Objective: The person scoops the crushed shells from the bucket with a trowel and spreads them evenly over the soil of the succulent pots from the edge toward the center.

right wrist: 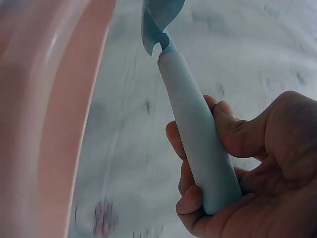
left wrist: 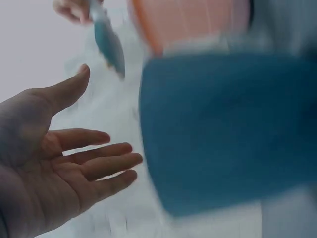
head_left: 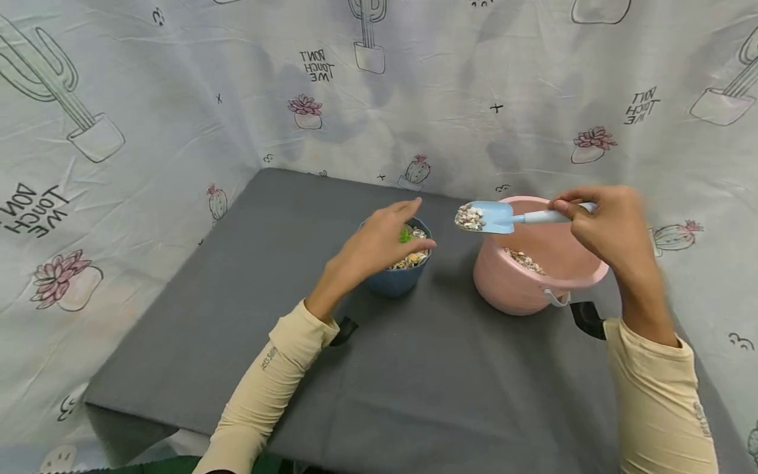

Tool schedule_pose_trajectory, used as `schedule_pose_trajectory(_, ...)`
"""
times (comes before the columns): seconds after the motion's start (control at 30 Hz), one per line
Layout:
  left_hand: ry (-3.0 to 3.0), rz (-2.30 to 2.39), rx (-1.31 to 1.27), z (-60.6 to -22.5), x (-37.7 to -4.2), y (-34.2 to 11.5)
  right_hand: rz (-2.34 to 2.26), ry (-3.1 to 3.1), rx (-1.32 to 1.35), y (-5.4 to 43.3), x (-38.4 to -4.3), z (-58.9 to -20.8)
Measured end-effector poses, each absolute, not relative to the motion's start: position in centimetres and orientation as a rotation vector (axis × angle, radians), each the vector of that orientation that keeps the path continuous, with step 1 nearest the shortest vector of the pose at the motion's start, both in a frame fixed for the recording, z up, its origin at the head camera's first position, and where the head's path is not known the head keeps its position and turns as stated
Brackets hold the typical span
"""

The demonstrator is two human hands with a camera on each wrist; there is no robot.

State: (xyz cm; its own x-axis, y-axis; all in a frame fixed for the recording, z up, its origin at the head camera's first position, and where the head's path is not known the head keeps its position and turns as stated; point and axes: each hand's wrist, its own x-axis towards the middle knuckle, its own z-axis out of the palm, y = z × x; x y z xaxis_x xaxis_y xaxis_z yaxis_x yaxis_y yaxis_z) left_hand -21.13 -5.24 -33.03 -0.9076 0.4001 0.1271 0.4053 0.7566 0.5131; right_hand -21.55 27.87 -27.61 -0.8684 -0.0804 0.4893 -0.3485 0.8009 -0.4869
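So, pot (head_left: 393, 283) & bucket (head_left: 507, 286) rims apart, L hand (head_left: 380, 242), spread, R hand (head_left: 612, 220) gripping trowel (head_left: 500, 216)

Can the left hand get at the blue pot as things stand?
Likely yes. The left hand is empty, fingers extended, close by the blue pot; no object shows between them, and the loaded trowel is off to the right.

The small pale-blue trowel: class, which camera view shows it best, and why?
The head view: nearly all the trowel shows, its blade carrying pale gravel, the right hand covering part of its handle. The right wrist view shows the handle close up but crops the blade; the left wrist view has the trowel small and blurred.
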Motion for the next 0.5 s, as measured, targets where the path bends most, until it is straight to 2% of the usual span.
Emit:
schedule_pose_trajectory(0.13,-3.057,-0.79,-0.563,-32.6,-22.1,-9.4,0.87,-2.556,0.41,24.1,-22.4,-27.5)
schedule_pose_trajectory(0.23,-3.167,-0.726,-0.608,-33.0,-22.7,-11.4,0.897,-2.572,0.479,21.3,-23.1,-27.6)
schedule_pose_trajectory(0.4,-3.257,-0.746,-0.752,-34.1,-23.5,-12.5,0.832,-2.67,0.579,17.4,-24.4,-27.9)
schedule_pose_trajectory(0.5,-3.264,-0.753,-0.753,-34.6,-23.7,-12.6,0.776,-2.728,0.646,15.6,-25.0,-27.9)
